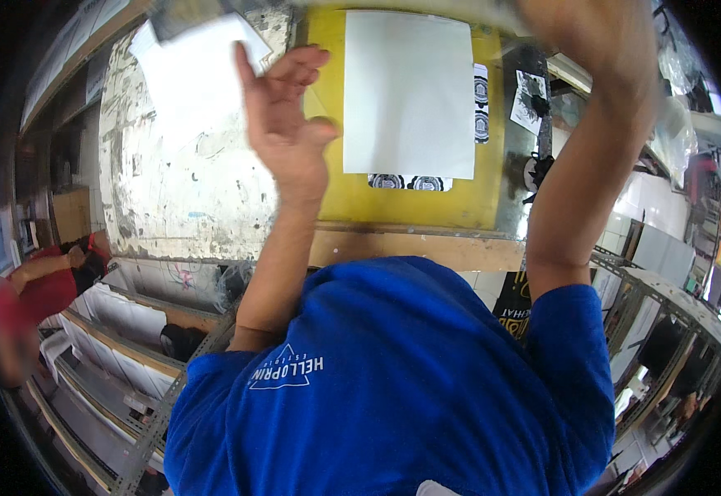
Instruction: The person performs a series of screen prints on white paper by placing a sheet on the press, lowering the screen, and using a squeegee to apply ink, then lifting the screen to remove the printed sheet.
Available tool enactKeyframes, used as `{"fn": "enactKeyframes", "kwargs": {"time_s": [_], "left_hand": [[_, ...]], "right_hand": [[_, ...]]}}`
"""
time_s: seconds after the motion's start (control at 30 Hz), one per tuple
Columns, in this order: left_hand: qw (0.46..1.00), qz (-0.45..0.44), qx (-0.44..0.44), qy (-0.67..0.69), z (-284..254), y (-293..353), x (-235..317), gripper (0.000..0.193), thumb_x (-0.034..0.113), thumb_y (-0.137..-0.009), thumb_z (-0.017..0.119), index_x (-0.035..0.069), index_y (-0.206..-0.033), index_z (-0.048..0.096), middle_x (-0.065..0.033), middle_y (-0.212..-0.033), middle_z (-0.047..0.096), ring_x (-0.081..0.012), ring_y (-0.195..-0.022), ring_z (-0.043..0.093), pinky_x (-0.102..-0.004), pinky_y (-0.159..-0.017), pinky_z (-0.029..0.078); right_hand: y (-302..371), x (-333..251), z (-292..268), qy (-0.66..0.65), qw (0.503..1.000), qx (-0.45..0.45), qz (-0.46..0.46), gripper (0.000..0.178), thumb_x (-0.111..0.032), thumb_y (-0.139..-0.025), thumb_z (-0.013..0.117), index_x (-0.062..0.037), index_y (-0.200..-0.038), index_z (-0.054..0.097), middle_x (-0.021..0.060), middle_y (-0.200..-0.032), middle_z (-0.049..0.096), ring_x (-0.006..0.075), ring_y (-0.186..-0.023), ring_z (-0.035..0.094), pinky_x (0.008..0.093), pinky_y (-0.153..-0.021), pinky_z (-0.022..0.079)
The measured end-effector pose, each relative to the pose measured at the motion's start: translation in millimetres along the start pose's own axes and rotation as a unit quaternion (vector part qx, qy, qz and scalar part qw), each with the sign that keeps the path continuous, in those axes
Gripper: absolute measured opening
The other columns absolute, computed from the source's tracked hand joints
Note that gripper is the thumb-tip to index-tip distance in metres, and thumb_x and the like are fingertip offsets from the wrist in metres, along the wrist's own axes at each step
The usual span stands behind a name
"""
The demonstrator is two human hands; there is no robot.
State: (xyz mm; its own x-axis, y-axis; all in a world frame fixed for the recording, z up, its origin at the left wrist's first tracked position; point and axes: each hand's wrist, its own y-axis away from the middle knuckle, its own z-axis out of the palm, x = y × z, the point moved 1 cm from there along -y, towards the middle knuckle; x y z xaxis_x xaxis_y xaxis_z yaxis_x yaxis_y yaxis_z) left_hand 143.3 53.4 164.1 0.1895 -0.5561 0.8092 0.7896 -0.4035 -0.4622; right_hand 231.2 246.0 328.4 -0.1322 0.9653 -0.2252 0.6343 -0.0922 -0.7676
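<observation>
So, what are we noting at the left hand (287, 124)?

— We're seeing it hanging open, fingers loosely parted, thumb apart, and we're finding nothing in its hold. It's hovering between some loose white papers (191, 78) and a yellow panel (486, 194).

And the right hand (579, 29)?

— It's blurring at the top edge, partly cut off. We aren't able to tell how far open it is, or whether it's holding anything.

Where are we placing the plain white sheet (410, 95)?

— It's lying flat on the yellow panel, between the two forearms. Black-and-white printed cards (410, 183) are showing past its lower and right edges.

Surroundings?

— A stained white tabletop (187, 202) is carrying the loose papers. Right of the panel, we're logging a small black-and-white print (527, 103), lying slanted. Far left, another person in red (50, 288) is appearing near the racks (129, 341).
</observation>
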Motion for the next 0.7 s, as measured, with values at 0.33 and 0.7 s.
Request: {"fn": "enactKeyframes", "kwargs": {"time_s": [0.33, 0.7], "left_hand": [[0.954, -0.283, 0.022, -0.1, -111.9, 124.1, -9.8, 0.1, 0.002, -0.063, 0.093, -0.006, -0.149, 0.043, -0.0174, -0.136, 0.061, -0.0242, -0.12, 0.061, -0.0364, -0.103, 0.051], [0.836, -0.113, -0.125, -0.523, -144.9, 155.3, -44.8, 0.091, 0.024, -0.051, 0.094, 0.002, -0.134, 0.063, -0.0237, -0.156, 0.04, -0.0429, -0.139, 0.038, -0.0515, -0.114, 0.032]], "right_hand": [[162.1, -60.6, 45.4, 0.028, 0.967, -0.169, 0.19, 0.049, -0.015, -0.077, 0.075, -0.0239, -0.125, 0.073, 0.008, -0.074, 0.053, 0.0279, -0.068, 0.053, 0.0402, -0.064, 0.041], [251.1, -26.8, 124.8, 0.078, 0.904, -0.317, 0.278, 0.077, -0.008, -0.063, 0.078, -0.0202, -0.138, 0.061, 0.0089, -0.105, 0.055, 0.0285, -0.106, 0.052, 0.0485, -0.096, 0.033]]}}
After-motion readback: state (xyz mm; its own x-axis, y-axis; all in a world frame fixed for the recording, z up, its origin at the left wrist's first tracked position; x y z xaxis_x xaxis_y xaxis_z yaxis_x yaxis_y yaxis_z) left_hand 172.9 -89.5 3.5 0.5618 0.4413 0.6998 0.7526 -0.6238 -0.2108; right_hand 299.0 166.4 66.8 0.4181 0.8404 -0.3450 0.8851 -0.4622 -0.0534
